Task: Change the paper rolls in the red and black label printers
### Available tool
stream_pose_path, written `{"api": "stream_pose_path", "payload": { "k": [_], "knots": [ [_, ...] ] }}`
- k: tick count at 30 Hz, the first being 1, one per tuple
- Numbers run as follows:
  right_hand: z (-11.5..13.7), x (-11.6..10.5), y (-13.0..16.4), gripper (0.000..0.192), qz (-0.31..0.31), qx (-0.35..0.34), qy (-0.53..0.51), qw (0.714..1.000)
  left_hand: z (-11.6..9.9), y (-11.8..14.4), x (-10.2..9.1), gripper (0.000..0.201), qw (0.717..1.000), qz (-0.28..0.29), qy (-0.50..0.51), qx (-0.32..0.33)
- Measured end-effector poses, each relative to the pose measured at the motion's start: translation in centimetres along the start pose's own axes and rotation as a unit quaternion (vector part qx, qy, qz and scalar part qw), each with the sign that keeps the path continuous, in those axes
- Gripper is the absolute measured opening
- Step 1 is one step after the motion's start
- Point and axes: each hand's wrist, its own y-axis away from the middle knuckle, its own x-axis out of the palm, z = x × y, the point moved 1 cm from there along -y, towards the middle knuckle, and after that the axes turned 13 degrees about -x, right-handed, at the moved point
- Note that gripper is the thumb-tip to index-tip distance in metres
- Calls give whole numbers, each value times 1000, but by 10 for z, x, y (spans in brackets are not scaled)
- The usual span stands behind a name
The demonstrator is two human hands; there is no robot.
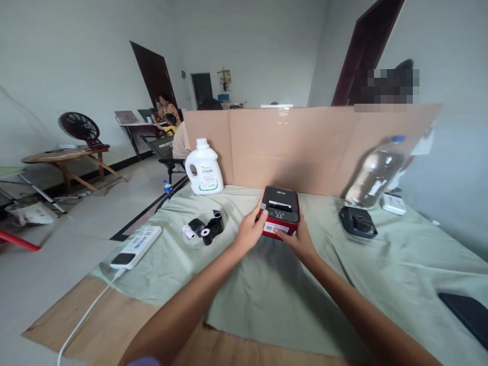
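Note:
A black and red label printer (280,208) is held between my two hands over the green cloth (259,284). My left hand (250,223) grips its left side, fingers closed around the edge. At the right side my right hand (301,236) is closed on it too, thumb across the white sticker on the red front. The printer's dark top has a slot and small buttons. To the left of it lie several small paper rolls with black strips (208,229). Further right sits a dark boxy device (357,222).
A cardboard panel (285,147) stands behind the cloth. A white detergent bottle (205,170) is at back left, a large clear plastic bottle (375,173) at back right. A power strip (137,246) with a cable lies left, a dark phone-like slab (465,315) right. People sit in the background.

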Motion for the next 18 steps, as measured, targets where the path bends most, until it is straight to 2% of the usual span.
{"api": "stream_pose_path", "payload": {
  "k": [3, 6, 12, 18],
  "knots": [
    [10, -23, 36, 92, 12, 18, 20, 1000, 9, 34, 24, 58, 1000, 10, 14, -12],
    [14, -32, 58, 93, 16, 18, 45, 999, 17, 55, 35, 57, 999, 3, 23, -30],
    [10, -29, 84, 106, 9, 39, 141, 989, 26, 78, 43, 57, 997, -27, 58, -51],
    [9, -24, 88, 110, 31, 21, 149, 988, 30, 85, 41, 55, 995, -34, 84, -47]
  ]
}}
